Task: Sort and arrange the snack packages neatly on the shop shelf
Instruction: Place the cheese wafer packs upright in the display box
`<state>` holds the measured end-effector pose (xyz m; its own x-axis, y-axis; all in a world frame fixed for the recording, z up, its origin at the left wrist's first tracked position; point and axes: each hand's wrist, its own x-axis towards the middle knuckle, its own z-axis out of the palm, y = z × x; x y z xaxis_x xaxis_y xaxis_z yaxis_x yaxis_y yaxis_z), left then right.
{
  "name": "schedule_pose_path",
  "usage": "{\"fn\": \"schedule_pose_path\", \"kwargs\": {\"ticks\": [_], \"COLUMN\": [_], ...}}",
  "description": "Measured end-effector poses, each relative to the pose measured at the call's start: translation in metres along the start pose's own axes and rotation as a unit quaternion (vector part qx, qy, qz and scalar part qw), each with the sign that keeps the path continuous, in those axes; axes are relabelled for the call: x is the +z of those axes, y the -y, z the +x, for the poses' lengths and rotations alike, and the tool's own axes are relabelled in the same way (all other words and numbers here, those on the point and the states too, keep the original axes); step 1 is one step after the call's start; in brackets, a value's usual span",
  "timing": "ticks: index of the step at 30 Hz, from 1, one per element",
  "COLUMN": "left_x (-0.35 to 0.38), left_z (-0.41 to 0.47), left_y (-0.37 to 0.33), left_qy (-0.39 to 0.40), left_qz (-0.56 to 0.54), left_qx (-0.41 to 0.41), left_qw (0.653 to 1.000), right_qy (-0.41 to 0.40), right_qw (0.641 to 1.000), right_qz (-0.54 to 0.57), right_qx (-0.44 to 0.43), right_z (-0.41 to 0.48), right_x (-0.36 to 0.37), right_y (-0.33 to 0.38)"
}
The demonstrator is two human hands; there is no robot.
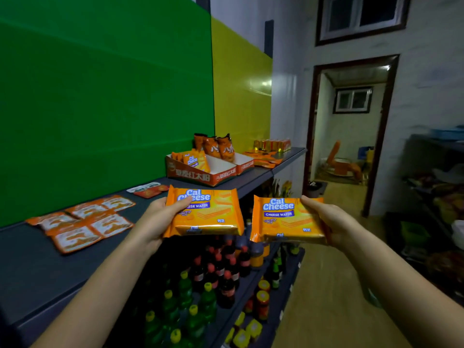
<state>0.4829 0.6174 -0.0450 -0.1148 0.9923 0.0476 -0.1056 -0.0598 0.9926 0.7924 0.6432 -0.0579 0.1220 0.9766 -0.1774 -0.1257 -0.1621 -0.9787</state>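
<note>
Orange packs, one to each grip: left hand clasps the left pack, right hand the right pack, both in the air before the shelf; mid-carry, I'd say, and next they want setting squarely in the tray.

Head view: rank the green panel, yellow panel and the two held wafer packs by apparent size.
1. Green panel.
2. Yellow panel.
3. Left pack and right pack: alike, so unranked; both look big from nearness to the camera.
</note>
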Motion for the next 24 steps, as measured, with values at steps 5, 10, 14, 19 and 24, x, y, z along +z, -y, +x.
{"fn": "schedule_pose_path", "kwargs": {"ticks": [5, 10, 14, 19, 24], "left_x": [0.045, 0.078, 0.098, 0.121, 0.143], "left_z": [0.086, 0.153, 0.195, 0.236, 0.271], "left_y": [-0.004, -0.004, 0.0, 0.007, 0.008], "left_qy": [-0.028, -0.048, -0.077, -0.13, -0.197], "left_qz": [-0.019, -0.023, -0.001, 0.01, -0.006], "left_qx": [0.05, 0.064, 0.054, 0.052, 0.073], "left_qw": [0.998, 0.997, 0.996, 0.99, 0.978], "right_qy": [0.002, 0.024, 0.06, 0.121, 0.195], "right_qw": [1.0, 0.999, 0.998, 0.992, 0.981], "right_qz": [-0.024, -0.02, -0.016, -0.017, -0.01], "right_qx": [-0.008, -0.006, 0.004, 0.015, 0.007], "right_z": [0.083, 0.157, 0.215, 0.291, 0.366], "right_x": [-0.02, -0.03, -0.032, -0.027, -0.015], "right_y": [0.034, 0.06, 0.07, 0.082, 0.098]}}
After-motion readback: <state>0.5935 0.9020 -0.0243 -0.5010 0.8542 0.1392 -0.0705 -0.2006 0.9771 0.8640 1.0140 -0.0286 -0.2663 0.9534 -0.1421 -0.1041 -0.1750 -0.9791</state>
